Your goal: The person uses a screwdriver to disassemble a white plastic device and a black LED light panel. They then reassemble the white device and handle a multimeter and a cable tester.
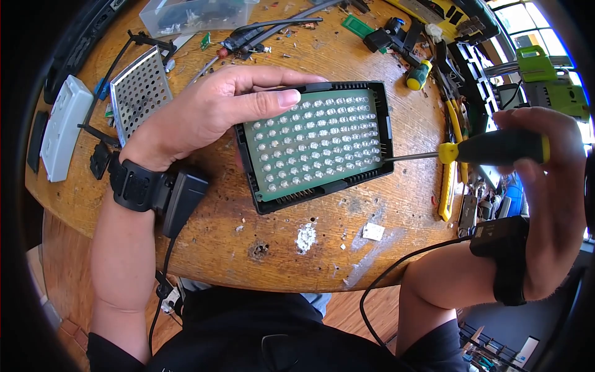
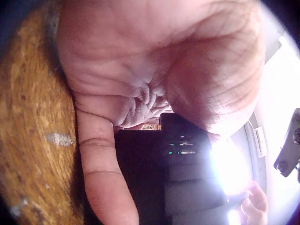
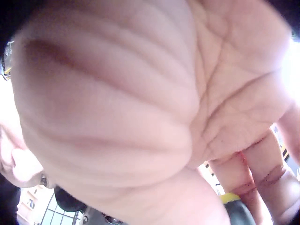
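My left hand (image 1: 214,108) grips an LED light panel (image 1: 316,139) by its upper left, the thumb lying over the front edge. The panel has a green circuit board with rows of clear LEDs in a black plastic frame, tilted above the table. In the left wrist view, a finger and the palm wrap the dark housing (image 2: 140,173). My right hand (image 1: 551,142) holds a screwdriver (image 1: 502,149) with a dark green and yellow handle. Its thin shaft points left, with the tip at the panel's right edge, beside the board. The right wrist view shows mostly palm, with part of the handle (image 3: 236,211).
On the wooden table (image 1: 204,242) stand a perforated metal plate (image 1: 141,87) and a white plastic housing (image 1: 67,130) at left. A clear bin (image 1: 195,15) is at the back. Another screwdriver (image 1: 419,75), yellow-handled pliers (image 1: 457,124) and a yellow cutter (image 1: 447,192) lie at right.
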Available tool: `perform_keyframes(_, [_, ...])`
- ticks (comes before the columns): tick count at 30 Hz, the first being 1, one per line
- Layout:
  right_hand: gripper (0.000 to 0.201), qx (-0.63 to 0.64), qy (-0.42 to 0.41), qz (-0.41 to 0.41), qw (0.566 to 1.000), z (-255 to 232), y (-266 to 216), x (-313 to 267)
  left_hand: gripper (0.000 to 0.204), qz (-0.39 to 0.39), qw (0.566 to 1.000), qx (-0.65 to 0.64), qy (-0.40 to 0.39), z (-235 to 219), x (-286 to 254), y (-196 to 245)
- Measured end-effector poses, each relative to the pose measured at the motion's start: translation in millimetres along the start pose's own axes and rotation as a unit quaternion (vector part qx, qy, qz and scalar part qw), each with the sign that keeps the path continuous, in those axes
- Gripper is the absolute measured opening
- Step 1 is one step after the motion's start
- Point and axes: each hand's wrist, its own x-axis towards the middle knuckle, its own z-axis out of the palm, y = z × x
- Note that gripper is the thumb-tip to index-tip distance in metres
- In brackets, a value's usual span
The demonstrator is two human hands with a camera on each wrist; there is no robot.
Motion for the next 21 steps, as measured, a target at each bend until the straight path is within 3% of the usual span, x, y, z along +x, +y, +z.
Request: perform_keyframes(21, [0.048, -0.256, -0.053, -0.180, 0.948, -1.0, 2.4, 4.4, 0.051, -0.003, 1.000, 0.009, -0.003, 0.3, -0.1, 2.5])
